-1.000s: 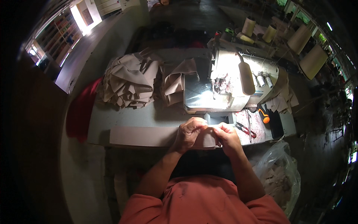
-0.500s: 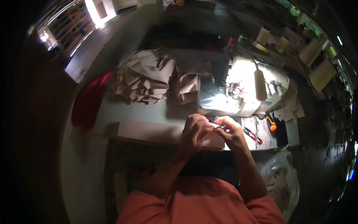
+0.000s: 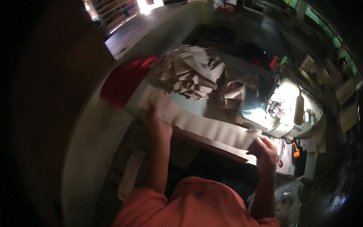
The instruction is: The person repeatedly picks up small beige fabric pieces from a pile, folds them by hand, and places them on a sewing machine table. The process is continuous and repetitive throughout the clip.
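A long pale beige fabric strip is stretched between my two hands above the front edge of the table. My left hand grips its left end, with the thumb up against the cloth and the other fingers mostly hidden and blurred. At the opposite end my right hand pinches the lower corner, fingers curled. The strip slopes down toward the right and ripples slightly. Below it, another flat pale piece shows along the table edge. Right of centre, a lit sewing machine stands beyond my right hand.
A heap of beige fabric pieces lies at the back, with more folded cloth beside the machine. Red cloth hangs at the left. An orange-handled tool lies at the right, above a clear plastic bag. Thread cones stand behind.
My hands were close together, fingering pale cloth in front of the machine. Now they are wide apart, the left one moved far left, with the strip raised between them. The view has shifted left.
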The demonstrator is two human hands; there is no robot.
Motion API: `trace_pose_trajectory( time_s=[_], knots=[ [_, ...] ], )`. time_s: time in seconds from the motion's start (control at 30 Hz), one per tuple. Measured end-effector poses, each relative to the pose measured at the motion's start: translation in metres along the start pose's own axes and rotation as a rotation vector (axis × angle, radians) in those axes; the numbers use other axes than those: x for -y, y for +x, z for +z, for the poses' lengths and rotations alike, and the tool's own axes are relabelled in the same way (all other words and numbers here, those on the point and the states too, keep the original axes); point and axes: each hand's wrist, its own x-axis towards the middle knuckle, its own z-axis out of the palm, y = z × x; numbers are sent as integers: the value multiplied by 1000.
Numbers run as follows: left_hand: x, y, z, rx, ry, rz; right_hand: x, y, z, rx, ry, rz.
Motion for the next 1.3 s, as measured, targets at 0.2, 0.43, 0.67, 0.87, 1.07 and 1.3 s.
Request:
trace_pose_trajectory(
  time_s=[0.2,0.43,0.67,0.87,1.07,1.3],
  knots=[
    [48,-86,63,1127,1079,455,0,5,22,138,182,53],
    [47,-109,83,1260,1181,423,2,-12,-1,105,34,-23],
    [55,-65,97,1171,523,-560,18,-20,15,-4,-246,-167],
    [51,-65,91,1009,526,-481,7,-16,8,46,-312,-203],
    [42,-65,105,1006,714,-315,12,-18,3,56,-192,-92],
    [92,-45,147,1077,938,452,-10,25,-15,-72,27,-144]
  ],
)
